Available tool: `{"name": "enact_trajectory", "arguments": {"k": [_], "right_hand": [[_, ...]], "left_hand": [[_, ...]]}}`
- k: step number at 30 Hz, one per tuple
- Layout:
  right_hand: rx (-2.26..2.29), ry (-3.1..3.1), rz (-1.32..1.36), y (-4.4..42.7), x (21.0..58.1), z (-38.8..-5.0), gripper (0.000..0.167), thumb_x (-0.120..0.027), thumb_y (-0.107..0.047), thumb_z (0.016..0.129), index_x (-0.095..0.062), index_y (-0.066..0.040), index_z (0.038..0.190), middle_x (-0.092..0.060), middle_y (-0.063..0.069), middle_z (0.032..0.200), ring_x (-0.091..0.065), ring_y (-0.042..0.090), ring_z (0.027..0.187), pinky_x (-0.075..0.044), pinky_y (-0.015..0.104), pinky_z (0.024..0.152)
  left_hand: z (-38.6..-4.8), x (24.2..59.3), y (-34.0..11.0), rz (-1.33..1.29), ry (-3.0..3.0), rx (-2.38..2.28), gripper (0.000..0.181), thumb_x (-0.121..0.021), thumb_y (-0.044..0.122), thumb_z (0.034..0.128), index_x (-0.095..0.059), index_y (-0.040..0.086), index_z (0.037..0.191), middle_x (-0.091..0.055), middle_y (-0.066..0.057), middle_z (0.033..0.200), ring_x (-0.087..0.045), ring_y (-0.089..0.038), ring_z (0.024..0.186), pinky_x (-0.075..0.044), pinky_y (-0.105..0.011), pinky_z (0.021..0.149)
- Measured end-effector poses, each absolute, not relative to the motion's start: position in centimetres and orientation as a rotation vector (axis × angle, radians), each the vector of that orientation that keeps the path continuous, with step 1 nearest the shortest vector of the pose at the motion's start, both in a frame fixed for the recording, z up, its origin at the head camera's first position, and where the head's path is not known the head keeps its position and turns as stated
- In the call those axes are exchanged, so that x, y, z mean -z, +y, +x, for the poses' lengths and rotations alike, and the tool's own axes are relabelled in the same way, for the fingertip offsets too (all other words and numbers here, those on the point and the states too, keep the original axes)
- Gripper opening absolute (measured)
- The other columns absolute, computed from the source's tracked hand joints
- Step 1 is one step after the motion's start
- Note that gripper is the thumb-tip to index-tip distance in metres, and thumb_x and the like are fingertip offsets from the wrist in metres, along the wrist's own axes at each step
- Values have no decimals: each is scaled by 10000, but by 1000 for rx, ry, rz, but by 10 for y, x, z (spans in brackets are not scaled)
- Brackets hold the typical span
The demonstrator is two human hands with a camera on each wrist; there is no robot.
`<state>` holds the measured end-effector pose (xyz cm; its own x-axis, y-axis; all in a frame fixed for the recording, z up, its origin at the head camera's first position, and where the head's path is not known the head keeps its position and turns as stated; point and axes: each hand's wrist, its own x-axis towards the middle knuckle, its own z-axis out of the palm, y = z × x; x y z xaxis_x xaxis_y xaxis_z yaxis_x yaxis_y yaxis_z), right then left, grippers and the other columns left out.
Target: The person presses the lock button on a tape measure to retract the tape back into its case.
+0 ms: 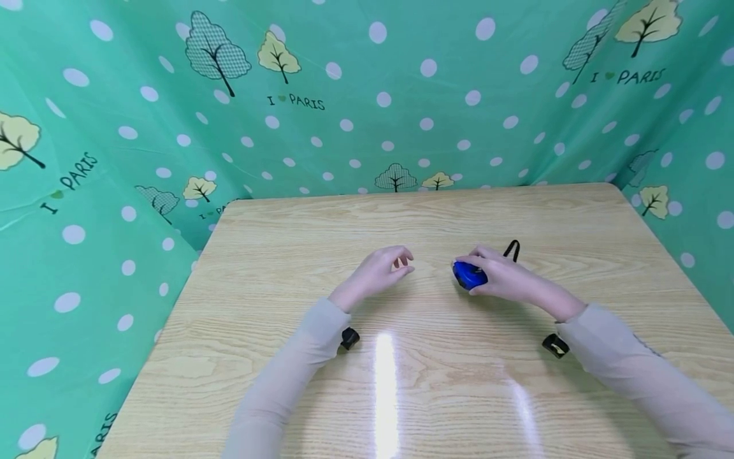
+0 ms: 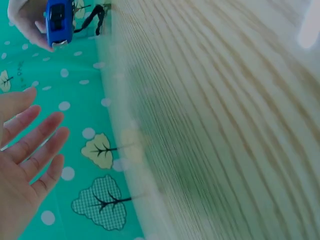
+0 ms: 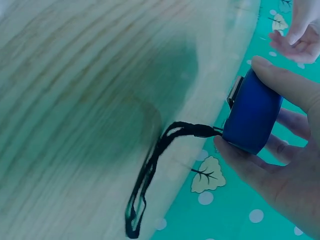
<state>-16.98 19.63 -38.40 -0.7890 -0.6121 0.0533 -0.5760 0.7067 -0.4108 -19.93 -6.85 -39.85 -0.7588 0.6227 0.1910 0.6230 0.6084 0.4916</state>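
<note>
A blue tape measure [image 1: 469, 275] with black parts is held above the table by my right hand [image 1: 497, 274]. In the right wrist view, thumb and fingers grip the blue case [image 3: 252, 114] on both sides, and a metal clip [image 3: 234, 92] shows on one face. A black wrist strap [image 3: 150, 165] dangles from its end. To the left, my left hand [image 1: 383, 271] hovers over the table with loosely bent fingers, holding nothing. The left wrist view shows its fingers [image 2: 42, 142] spread apart, away from the tape measure [image 2: 59, 22].
The wood-grain table [image 1: 275, 255] reflects bright light strips near its front. A green dotted curtain [image 1: 344, 83] with printed trees hangs behind and beside it. Small black wrist-worn devices sit below the left cuff [image 1: 350, 338] and the right cuff [image 1: 555, 345].
</note>
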Motion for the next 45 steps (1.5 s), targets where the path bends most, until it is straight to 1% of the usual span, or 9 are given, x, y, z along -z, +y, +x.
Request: {"name": "enact_trajectory", "arguments": {"k": [4,13,24,31,38,45], "right_hand": [[638,2818,-963,198,389,-171,611,-753,-121,698,-488,19,1231,-481,183,1056,-514,315,947,-489,433,750],[637,2807,-902,201,396,-172,624,-760,-165,691,-493,30,1220,-497,185,1038,-528,320,931,-489,441,751],[617,2785,-843,204,403,-173,642,-757,-214,696,-488,41,1219,-498,205,1064,-531,330,939,-485,450,755],[631,2787,-846,204,407,-173,645,-764,-227,687,-497,42,1209,-502,197,1053,-534,306,923,-490,431,748],[618,2802,-861,204,411,-173,636,-763,-239,686,-505,50,1190,-507,222,1053,-529,359,932,-484,460,753],[589,2829,-889,204,414,-171,650,-759,-260,691,-498,58,1194,-510,213,1036,-530,354,915,-487,448,745]], "left_hand": [[-199,399,-76,-1069,-2838,880,234,-567,201,875,-583,29,1033,-618,-46,978,-555,-109,810,-453,-191,705],[-197,399,-90,-1004,-2862,846,242,-570,239,871,-587,54,1026,-610,-25,988,-553,-108,817,-453,-207,717],[-196,399,-105,-959,-2847,878,230,-582,218,865,-595,38,1007,-609,-33,970,-565,-150,821,-473,-254,719],[-195,401,-110,-959,-2868,845,236,-579,224,867,-599,34,1006,-615,-41,970,-559,-134,815,-464,-237,707],[-196,400,-115,-933,-2884,849,244,-576,228,868,-596,39,1020,-614,-56,991,-558,-141,829,-463,-249,716],[-196,403,-119,-937,-2873,819,231,-589,220,857,-597,49,1012,-617,-50,970,-563,-143,821,-464,-243,720]]}}
